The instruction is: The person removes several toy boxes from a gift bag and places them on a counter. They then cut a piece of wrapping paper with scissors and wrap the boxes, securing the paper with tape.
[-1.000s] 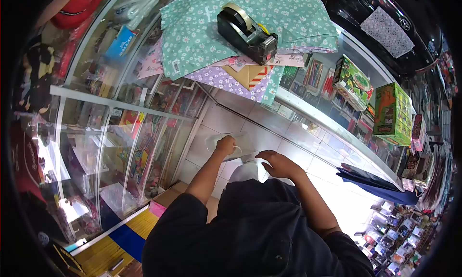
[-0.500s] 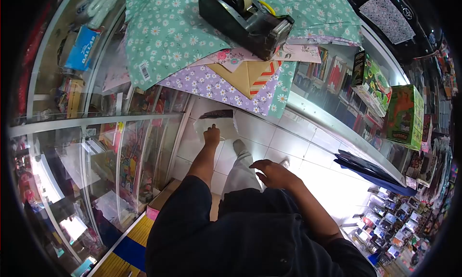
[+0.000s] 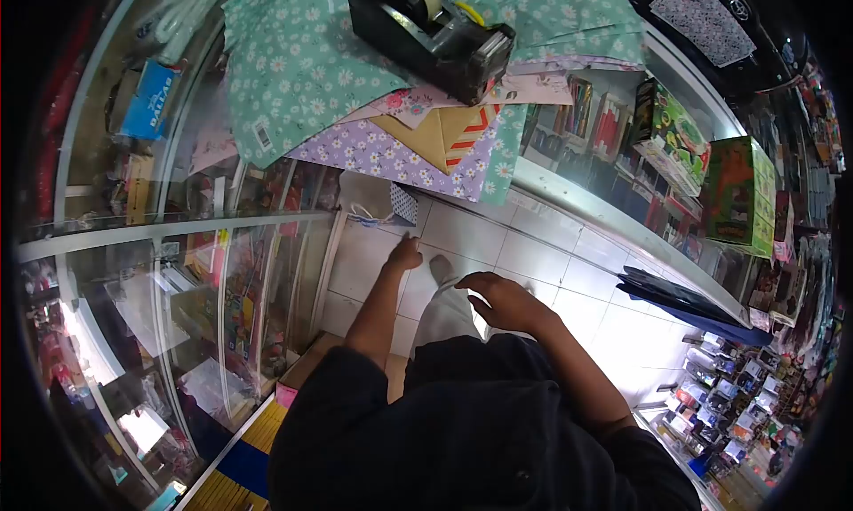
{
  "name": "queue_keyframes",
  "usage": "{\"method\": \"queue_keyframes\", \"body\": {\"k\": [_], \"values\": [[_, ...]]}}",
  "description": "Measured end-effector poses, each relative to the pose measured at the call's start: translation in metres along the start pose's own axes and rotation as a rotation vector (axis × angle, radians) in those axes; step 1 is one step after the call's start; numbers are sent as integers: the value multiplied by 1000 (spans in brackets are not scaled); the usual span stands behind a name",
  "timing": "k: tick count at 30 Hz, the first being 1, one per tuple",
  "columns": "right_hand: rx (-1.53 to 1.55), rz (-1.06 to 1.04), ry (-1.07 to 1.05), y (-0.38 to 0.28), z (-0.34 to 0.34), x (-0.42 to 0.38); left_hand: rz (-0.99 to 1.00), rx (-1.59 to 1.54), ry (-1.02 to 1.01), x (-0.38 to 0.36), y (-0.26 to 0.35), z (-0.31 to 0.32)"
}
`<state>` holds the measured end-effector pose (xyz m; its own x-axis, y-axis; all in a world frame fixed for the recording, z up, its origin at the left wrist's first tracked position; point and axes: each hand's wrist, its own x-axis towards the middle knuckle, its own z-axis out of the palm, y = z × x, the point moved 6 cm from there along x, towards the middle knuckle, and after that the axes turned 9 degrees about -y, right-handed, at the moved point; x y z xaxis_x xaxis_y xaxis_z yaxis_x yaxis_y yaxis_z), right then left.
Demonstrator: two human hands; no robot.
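A paper bag point(image 3: 366, 195) with a pale face, string handles and a patterned dark side is on the tiled floor beside the glass cabinet. Just below it is my left hand point(image 3: 406, 254), with a finger stretched towards the bag and a small gap between them. Nothing shows in that hand. My right hand point(image 3: 506, 303) hovers by my leg, fingers loosely bent and thumb apart, holding nothing. Above both hands, a black tape dispenser point(image 3: 435, 44) rests on green daisy wrapping paper point(image 3: 302, 75). Purple floral paper point(image 3: 355, 155) and a brown envelope-like sheet point(image 3: 418, 136) stick out underneath.
Glass display cabinets point(image 3: 178, 222) line my left side. To the right runs a glass counter point(image 3: 569, 187) carrying green boxes point(image 3: 742, 195). Dark folded items point(image 3: 684, 307) jut from its lower end. Many small packaged goods point(image 3: 729, 413) hang at lower right.
My left hand has let go of the paper bag and drawn back slightly towards me. The bag has shifted to stand by the cabinet, its patterned side now showing. My right hand has barely moved.
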<state>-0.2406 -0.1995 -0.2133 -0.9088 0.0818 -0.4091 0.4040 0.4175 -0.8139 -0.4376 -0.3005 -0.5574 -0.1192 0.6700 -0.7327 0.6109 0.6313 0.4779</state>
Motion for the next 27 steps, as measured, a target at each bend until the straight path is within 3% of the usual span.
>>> {"method": "queue_keyframes", "body": {"k": [2, 3, 6, 7, 9, 13, 15, 17, 19, 21, 23, 27], "values": [[-32, -34, 15, -5, -6, -1, 199, -213, -90, -41, 56, -14], [-61, -63, 20, -10, -10, -3, 405, -328, -63, -48, 70, -5], [-38, -121, 39, -37, -33, -12, 668, -670, -118, -148, 174, -49], [-58, -134, 58, -44, -40, -15, 676, -462, -6, -194, 213, -84], [-59, -242, 160, -63, -56, -26, 635, -591, -69, -218, 235, -89], [10, -265, 275, -97, -90, -52, 615, -508, 45, -261, 281, -133], [-15, -301, 331, -108, -100, -66, 712, -442, 140, -272, 296, -157], [-39, -279, 385, -113, -108, -81, 778, -480, 100, -285, 312, -188], [-53, -305, 415, -118, -118, -101, 725, -678, 278, -295, 319, -232], [-60, -315, 435, -119, -127, -116, 812, -548, 803, -320, 333, -279], [-25, -295, 457, -114, -137, -129, 834, -265, 1146, -329, 348, -315], [-43, -328, 505, -107, -164, -152, 699, -169, 1339, -306, 372, -340]]}}
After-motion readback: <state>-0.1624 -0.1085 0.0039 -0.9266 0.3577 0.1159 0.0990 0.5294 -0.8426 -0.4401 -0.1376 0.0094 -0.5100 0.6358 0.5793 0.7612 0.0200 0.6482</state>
